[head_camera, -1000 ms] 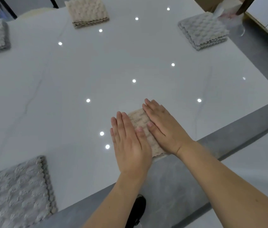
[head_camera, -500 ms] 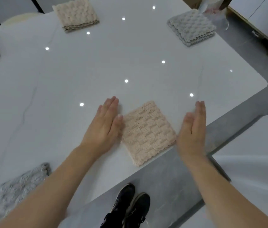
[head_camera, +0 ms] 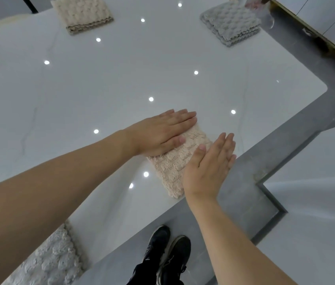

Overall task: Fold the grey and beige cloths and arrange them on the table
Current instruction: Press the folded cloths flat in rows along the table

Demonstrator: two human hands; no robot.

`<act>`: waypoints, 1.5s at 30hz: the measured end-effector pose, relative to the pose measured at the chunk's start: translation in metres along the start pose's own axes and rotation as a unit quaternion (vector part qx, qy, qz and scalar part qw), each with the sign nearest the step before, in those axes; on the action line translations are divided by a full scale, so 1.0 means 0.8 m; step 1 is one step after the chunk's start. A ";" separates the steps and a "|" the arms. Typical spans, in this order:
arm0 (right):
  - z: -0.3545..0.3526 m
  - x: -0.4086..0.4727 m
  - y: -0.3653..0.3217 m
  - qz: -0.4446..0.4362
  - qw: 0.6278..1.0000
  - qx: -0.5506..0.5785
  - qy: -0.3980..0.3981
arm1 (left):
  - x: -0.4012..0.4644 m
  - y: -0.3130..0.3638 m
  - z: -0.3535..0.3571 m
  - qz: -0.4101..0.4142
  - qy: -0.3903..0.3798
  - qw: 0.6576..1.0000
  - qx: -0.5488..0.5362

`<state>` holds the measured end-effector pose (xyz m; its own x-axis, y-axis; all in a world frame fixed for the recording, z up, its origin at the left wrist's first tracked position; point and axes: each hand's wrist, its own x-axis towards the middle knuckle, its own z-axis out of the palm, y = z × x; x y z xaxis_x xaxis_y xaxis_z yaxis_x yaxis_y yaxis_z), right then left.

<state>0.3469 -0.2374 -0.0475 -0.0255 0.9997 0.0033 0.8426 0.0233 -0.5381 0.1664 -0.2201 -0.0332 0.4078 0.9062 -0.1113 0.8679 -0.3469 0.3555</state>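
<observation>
Folded beige cloth (head_camera: 180, 161), table (head_camera: 121, 79) edge

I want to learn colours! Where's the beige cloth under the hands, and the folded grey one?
beige cloth (head_camera: 174, 161), head view, bare middle between the hands.
folded grey cloth (head_camera: 231, 21), head view, top face.

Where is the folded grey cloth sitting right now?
In the head view, the folded grey cloth lies at the table's far right corner, right of the folded beige cloth at the far edge.
</observation>
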 end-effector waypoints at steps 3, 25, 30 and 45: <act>0.000 0.001 0.006 0.004 0.999 -0.030 -0.013 | 0.000 0.001 0.001 -0.001 0.002 1.000 0.005; -0.117 0.223 0.077 -0.274 0.933 -0.145 -0.184 | 0.141 0.083 -0.013 -0.259 0.159 0.952 0.028; -0.143 0.295 0.098 -0.302 0.919 -0.170 -0.189 | 0.218 0.102 -0.017 -0.272 0.173 0.946 0.046; -0.134 0.500 0.077 -0.364 0.905 -0.085 -0.203 | 0.386 0.056 -0.063 -0.339 0.222 0.913 0.043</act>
<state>0.4464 0.1651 0.0107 -0.7745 0.6321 -0.0242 0.5920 0.7108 -0.3799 0.3169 0.0566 -0.0050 -0.3696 0.9220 0.1153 0.9052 0.3293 0.2686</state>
